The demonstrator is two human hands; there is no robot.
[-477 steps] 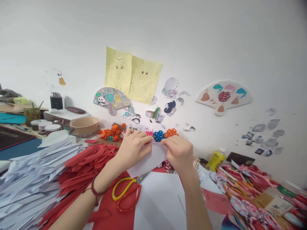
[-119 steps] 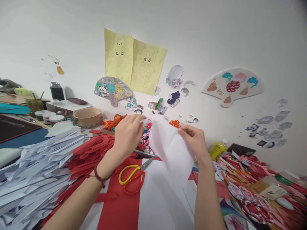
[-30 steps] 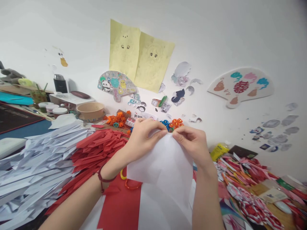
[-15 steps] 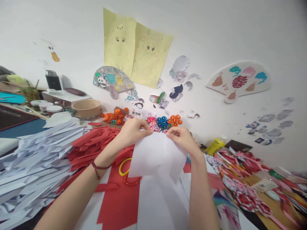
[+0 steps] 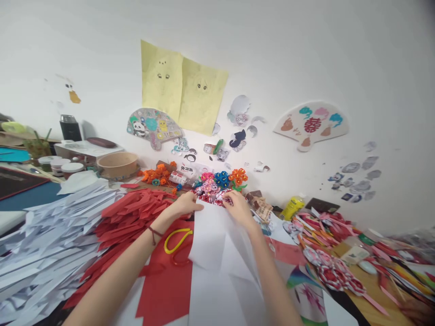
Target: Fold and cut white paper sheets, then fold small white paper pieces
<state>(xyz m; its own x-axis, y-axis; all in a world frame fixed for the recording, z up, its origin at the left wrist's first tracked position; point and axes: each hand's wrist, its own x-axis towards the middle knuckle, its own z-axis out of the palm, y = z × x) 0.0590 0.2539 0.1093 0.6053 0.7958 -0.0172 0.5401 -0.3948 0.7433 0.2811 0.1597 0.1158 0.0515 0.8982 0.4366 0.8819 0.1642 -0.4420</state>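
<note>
A white sheet of paper (image 5: pixel 217 235) hangs from both hands, its top edge pinched near each upper corner. My left hand (image 5: pixel 188 203) closes on the left corner, thumb along the edge. My right hand (image 5: pixel 237 206) pinches the edge further right. Below, the sheet bends over more white paper on the table. Left of it lie scissors with a yellow handle loop (image 5: pixel 177 240) and a red one, on red paper (image 5: pixel 166 290); their blades are hidden under the white sheet. Beyond the hands stands a bunch of pink, blue and orange craft flowers (image 5: pixel 222 179).
To the left are a heap of folded white paper strips (image 5: pixel 50 249) and a pile of red strips (image 5: pixel 132 217). Ribbons and fabric rosettes (image 5: pixel 340 271) cover the right side. A yellow bottle (image 5: pixel 292 207) and a round tan bowl (image 5: pixel 117 164) stand near the wall.
Both hands, still pinching the paper, are lower in view and slightly left. The sheet's upper edge looks narrower and covers the scissors less. The whole view has shifted, with the wall drawings appearing lower.
</note>
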